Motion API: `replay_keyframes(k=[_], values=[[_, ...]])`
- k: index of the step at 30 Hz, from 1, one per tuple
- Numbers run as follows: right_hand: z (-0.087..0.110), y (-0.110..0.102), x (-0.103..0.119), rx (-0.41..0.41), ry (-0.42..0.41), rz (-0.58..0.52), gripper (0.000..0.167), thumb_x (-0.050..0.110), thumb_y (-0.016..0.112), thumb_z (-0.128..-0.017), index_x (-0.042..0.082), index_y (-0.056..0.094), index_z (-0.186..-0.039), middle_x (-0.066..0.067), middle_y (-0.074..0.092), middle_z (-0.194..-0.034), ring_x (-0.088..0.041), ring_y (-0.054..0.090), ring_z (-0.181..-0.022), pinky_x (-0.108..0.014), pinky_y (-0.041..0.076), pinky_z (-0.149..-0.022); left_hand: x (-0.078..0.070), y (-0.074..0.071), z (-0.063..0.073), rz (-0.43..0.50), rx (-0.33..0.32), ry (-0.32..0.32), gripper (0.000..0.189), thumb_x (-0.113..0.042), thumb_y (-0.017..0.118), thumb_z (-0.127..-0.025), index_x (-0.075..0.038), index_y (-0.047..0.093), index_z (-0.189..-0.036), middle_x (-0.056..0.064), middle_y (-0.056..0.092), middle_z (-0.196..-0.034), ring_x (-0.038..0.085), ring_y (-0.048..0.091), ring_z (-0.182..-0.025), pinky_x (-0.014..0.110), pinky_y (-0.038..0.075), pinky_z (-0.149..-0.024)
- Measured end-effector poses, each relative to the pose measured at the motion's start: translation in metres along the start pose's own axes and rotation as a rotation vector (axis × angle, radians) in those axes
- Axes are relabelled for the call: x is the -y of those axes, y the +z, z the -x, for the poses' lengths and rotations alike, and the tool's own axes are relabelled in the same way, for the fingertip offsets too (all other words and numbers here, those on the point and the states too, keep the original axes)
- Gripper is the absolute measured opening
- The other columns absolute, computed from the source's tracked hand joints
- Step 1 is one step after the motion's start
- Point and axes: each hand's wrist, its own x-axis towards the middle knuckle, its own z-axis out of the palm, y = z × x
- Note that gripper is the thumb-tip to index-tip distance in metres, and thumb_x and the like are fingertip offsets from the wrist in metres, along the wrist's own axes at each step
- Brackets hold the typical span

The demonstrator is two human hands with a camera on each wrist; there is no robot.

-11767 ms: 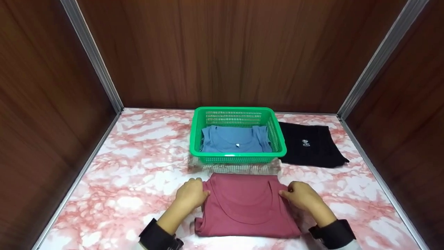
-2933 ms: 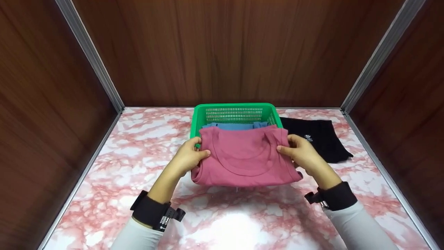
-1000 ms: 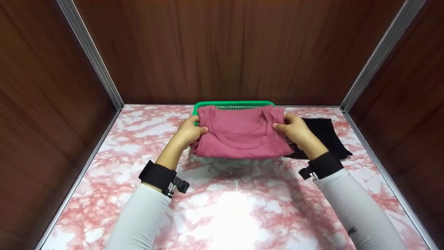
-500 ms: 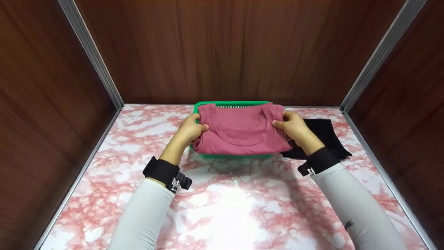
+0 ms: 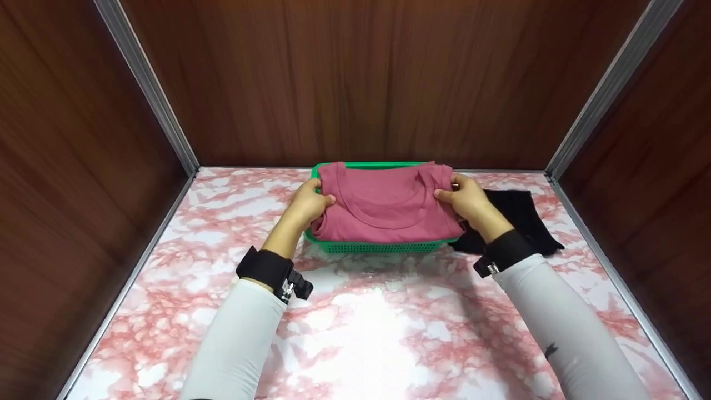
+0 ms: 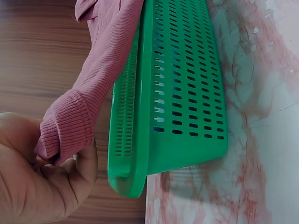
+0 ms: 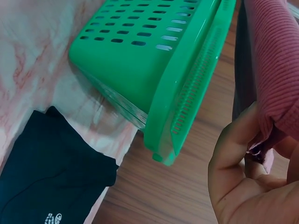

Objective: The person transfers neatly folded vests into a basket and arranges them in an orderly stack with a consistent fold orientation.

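Note:
A folded dusty-pink shirt (image 5: 383, 208), its scooped neckline face up, hangs level over the green plastic basket (image 5: 383, 248). My left hand (image 5: 309, 204) pinches the shirt's left side, thumb on top and fingers beneath. On the opposite side my right hand (image 5: 472, 204) pinches the cloth in the same way. Both wrist views show the shirt's ribbed fabric (image 6: 98, 70) bunched in the fingers, above the basket's rim (image 7: 161, 112). The shirt covers the basket's opening, so the blue shirt inside is hidden in the head view.
A black folded garment (image 5: 514, 214) with a small white print lies on the table right of the basket, partly behind my right arm. The pink-and-white marbled table (image 5: 222, 244) meets brown wood-grain walls (image 5: 366, 83) at the back and sides.
The pink shirt was lifted off the table and carried forward over the basket. In the last second it has shifted slightly farther back, showing more of the basket's front wall.

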Motion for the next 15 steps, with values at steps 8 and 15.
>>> replay_keyframes(k=[8,15], values=[[-0.004,0.001,0.002,-0.01,0.016,0.038,0.044,0.016,0.066,-0.1,-0.004,0.052,-0.136,-0.018,0.058,-0.121,-0.009,0.063,-0.081,-0.023,0.054,-0.067,0.003,0.002,-0.006,-0.009,-0.014,-0.002,0.033,-0.008,0.061,-0.101,0.0,0.054,-0.133,0.017,0.055,-0.131,0.024,0.051,-0.11,0.036,0.046,-0.091],[-0.011,0.005,0.001,-0.033,0.024,0.091,0.044,0.018,0.067,-0.1,-0.001,0.053,-0.138,-0.018,0.058,-0.126,-0.015,0.061,-0.092,-0.023,0.053,-0.069,0.006,0.005,-0.011,-0.019,-0.052,0.008,0.032,-0.006,0.061,-0.1,0.0,0.055,-0.131,0.017,0.056,-0.131,0.025,0.051,-0.113,0.038,0.046,-0.095]])
